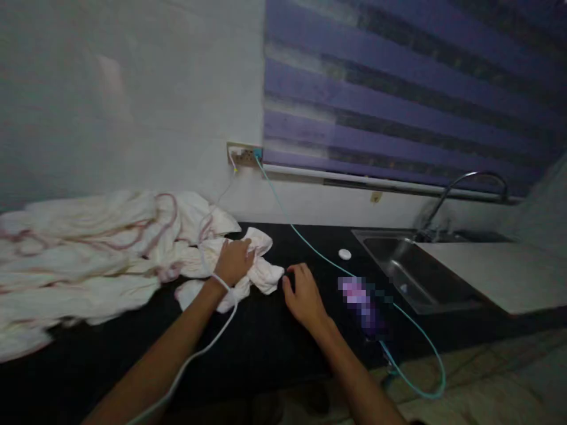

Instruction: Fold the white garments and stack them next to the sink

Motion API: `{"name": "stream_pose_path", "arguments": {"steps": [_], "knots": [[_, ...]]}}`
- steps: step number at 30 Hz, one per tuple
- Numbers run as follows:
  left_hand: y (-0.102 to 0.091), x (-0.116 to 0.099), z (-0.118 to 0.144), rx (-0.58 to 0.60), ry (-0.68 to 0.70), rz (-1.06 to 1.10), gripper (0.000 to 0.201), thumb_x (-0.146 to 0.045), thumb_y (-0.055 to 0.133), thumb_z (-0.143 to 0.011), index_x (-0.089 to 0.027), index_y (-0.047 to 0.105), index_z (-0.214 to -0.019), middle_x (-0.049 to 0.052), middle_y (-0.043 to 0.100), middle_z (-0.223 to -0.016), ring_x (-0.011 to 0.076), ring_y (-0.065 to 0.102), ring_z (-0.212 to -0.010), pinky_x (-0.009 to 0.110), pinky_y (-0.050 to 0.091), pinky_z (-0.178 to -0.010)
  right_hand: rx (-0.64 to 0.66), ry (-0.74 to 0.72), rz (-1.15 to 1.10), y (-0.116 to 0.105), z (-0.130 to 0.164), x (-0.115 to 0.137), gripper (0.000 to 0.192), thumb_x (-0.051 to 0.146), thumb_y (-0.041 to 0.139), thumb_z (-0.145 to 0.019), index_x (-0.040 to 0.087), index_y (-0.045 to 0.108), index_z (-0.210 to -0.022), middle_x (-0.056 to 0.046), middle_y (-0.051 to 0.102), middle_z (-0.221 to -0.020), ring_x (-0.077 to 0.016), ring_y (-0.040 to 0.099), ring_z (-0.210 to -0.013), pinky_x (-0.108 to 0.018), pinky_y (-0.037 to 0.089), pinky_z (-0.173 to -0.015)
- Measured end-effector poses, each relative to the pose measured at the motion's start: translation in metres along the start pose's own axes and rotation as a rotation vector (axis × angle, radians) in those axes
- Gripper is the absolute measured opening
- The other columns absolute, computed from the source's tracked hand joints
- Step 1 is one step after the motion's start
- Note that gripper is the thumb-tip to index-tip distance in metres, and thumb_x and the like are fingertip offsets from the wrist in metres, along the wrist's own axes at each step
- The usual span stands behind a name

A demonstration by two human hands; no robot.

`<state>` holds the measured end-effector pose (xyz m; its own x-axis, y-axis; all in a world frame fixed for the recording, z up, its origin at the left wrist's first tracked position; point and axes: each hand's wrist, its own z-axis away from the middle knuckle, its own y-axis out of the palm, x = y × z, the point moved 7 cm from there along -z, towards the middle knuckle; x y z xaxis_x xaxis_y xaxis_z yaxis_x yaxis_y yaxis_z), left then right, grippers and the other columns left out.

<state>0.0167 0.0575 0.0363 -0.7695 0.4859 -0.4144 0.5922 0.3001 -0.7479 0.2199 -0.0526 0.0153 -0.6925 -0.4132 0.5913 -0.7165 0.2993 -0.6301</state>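
A crumpled white cloth lies on the black countertop. My left hand presses onto it, its fingers curled into the folds and partly hidden. At the cloth's right tip is my right hand, fingers bent and a dark gap between thumb and forefinger. Nothing shows plainly in that gap, and whether the fingertips touch the cloth is hard to tell. A white cable passes over my left wrist.
A large heap of white fabric with reddish edging covers the left side. A teal cable runs from the wall socket to a blurred purple device. A small white disc, a steel sink and a white board are to the right.
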Motion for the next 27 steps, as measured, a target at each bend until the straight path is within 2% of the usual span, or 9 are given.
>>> {"name": "stream_pose_path", "arguments": {"steps": [5,8,12,14,17,20,23,25,27], "knots": [[0.009,-0.029,-0.001,0.05,0.027,0.127,0.038,-0.048,0.041,-0.1,-0.016,0.056,-0.116,0.014,0.07,-0.103,0.0303,0.068,-0.101,0.044,0.049,-0.093,0.126,-0.075,-0.021,0.021,-0.001,0.005,0.06,0.033,0.057,-0.097,0.01,0.045,-0.152,-0.021,0.061,-0.139,-0.0316,0.058,-0.127,-0.05,0.046,-0.113],[0.016,-0.047,0.004,0.097,0.045,0.22,0.038,-0.055,0.046,-0.1,-0.02,0.056,-0.107,0.003,0.066,-0.083,0.021,0.065,-0.079,0.032,0.045,-0.074,0.201,-0.147,-0.029,0.025,0.005,0.009,0.072,0.03,0.065,-0.091,0.014,0.04,-0.157,-0.019,0.059,-0.145,-0.0318,0.058,-0.126,-0.049,0.047,-0.11],[0.03,-0.07,0.013,0.183,0.104,0.307,0.034,-0.053,0.056,-0.097,-0.019,0.059,-0.096,-0.001,0.064,-0.08,0.0172,0.064,-0.079,0.028,0.045,-0.072,0.137,-0.125,0.004,0.021,0.006,0.007,0.039,0.024,0.073,-0.081,0.015,0.066,-0.118,-0.014,0.065,-0.12,-0.0301,0.058,-0.115,-0.046,0.048,-0.105],[0.034,-0.079,0.015,0.209,0.133,0.334,0.036,-0.055,0.053,-0.099,-0.019,0.06,-0.098,-0.001,0.067,-0.085,0.0167,0.065,-0.083,0.028,0.048,-0.075,0.087,-0.127,0.031,0.018,0.005,0.007,0.018,0.023,0.075,-0.079,0.017,0.068,-0.094,-0.012,0.06,-0.113,-0.0295,0.055,-0.113,-0.046,0.048,-0.104],[0.034,-0.083,0.013,0.195,0.154,0.333,0.042,-0.055,0.04,-0.105,-0.021,0.061,-0.117,0.003,0.071,-0.106,0.0171,0.068,-0.099,0.03,0.052,-0.089,0.059,-0.152,-0.022,0.015,0.004,0.005,0.008,0.012,0.067,-0.08,0.019,0.064,-0.081,-0.01,0.057,-0.113,-0.0257,0.055,-0.112,-0.04,0.048,-0.103],[0.029,-0.068,0.005,0.121,0.119,0.247,0.05,-0.054,0.035,-0.105,-0.018,0.058,-0.132,0.011,0.068,-0.128,0.0222,0.063,-0.119,0.038,0.049,-0.106,0.03,-0.117,-0.065,0.012,0.003,-0.002,0.024,-0.002,0.051,-0.076,0.021,0.059,-0.08,-0.008,0.059,-0.106,-0.0215,0.059,-0.105,-0.034,0.05,-0.095],[0.025,-0.033,-0.001,0.065,0.066,0.103,0.054,-0.051,0.04,-0.102,-0.01,0.059,-0.133,0.02,0.064,-0.131,0.0307,0.059,-0.125,0.05,0.044,-0.113,0.01,-0.083,-0.057,0.009,0.004,-0.004,0.026,-0.002,0.048,-0.075,0.021,0.057,-0.083,-0.006,0.06,-0.095,-0.0218,0.061,-0.096,-0.034,0.051,-0.089],[0.026,-0.008,-0.002,0.098,0.073,0.015,0.045,-0.043,0.047,-0.097,-0.011,0.065,-0.124,0.02,0.068,-0.123,0.0329,0.06,-0.119,0.053,0.044,-0.111,0.05,-0.106,-0.08,0.009,0.006,0.003,0.023,0.005,0.053,-0.08,0.02,0.061,-0.094,-0.006,0.064,-0.097,-0.0226,0.063,-0.097,-0.035,0.052,-0.091],[0.029,0.01,-0.001,0.151,0.1,-0.053,0.035,-0.034,0.055,-0.09,-0.015,0.07,-0.114,0.017,0.071,-0.117,0.0319,0.062,-0.114,0.051,0.046,-0.108,0.179,-0.172,-0.122,0.012,0.011,0.015,0.034,0.02,0.064,-0.087,0.021,0.063,-0.121,-0.009,0.068,-0.118,-0.0253,0.064,-0.113,-0.038,0.052,-0.1]]}}
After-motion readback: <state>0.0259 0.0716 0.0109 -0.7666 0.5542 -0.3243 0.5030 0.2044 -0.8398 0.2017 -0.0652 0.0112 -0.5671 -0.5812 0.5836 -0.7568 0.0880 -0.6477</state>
